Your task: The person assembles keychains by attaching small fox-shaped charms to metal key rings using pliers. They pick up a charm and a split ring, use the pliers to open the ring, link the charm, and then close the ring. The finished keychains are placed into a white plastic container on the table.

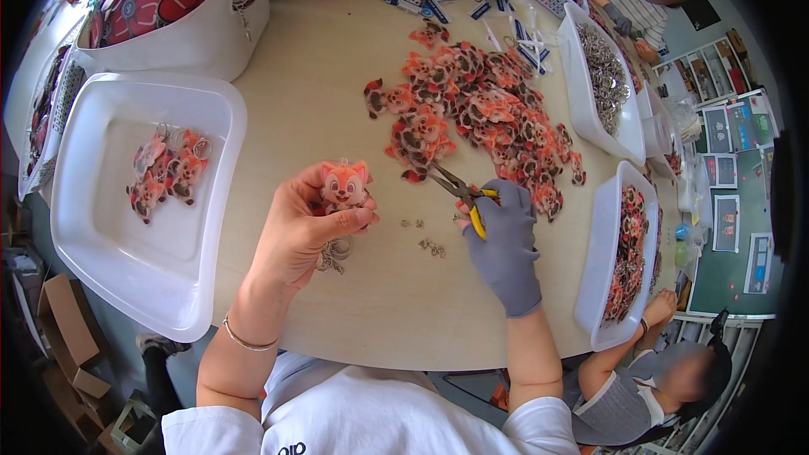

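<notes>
My bare left hand (295,226) pinches an orange fox-shaped charm (345,186) upright, its face showing, with a small metal loop at the top. Split rings with short chains (334,258) show just below that hand; whether it touches them I cannot tell. My right hand (506,254), in a grey glove, is closed around yellow-handled pliers (460,192). Their dark jaws point up and left, at the near edge of a big pile of fox charms (484,105). Between my hands, small metal links (432,248) lie on the table (308,93).
At left stands a white tub (76,227) with several finished-looking fox keyrings (168,168); behind it, a bin (202,46) holds red charms. Along the right are a tray of metal rings (600,72) and a tray of fox charms (625,253). Two people work at the right.
</notes>
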Action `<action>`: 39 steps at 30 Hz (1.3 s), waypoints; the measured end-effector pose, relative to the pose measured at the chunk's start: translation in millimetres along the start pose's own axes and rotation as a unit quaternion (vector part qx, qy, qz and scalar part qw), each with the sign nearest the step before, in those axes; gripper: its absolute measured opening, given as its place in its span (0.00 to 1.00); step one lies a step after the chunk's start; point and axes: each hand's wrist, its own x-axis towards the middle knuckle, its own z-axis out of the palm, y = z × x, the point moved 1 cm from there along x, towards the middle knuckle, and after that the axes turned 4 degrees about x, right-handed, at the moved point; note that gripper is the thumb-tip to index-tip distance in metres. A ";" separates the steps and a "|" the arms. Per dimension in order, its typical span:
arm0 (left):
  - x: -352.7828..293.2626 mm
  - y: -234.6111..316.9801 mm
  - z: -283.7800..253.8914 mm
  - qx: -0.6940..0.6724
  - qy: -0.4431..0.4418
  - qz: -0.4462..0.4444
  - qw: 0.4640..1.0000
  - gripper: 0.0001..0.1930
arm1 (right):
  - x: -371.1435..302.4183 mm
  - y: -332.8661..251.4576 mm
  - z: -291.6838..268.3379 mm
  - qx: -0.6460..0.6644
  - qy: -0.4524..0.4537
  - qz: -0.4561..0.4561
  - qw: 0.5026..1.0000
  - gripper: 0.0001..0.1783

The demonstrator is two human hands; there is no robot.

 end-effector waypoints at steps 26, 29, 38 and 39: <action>-5.6 -22.1 36.7 -0.003 -0.039 0.012 0.999 0.05 | -1.0 -52.5 -18.2 0.284 0.031 -0.011 0.958 0.08; -7.5 -20.5 37.3 -0.001 -0.023 0.007 1.000 0.06 | -6.4 -51.3 -10.4 0.326 0.051 0.016 0.944 0.07; -12.8 -24.1 40.4 0.013 -0.019 0.030 0.999 0.07 | -5.3 -61.7 -15.3 0.400 0.053 0.084 0.911 0.04; -13.9 -21.3 40.1 0.039 -0.026 0.025 0.999 0.07 | -1.5 -62.2 -21.0 0.415 0.025 0.090 0.905 0.04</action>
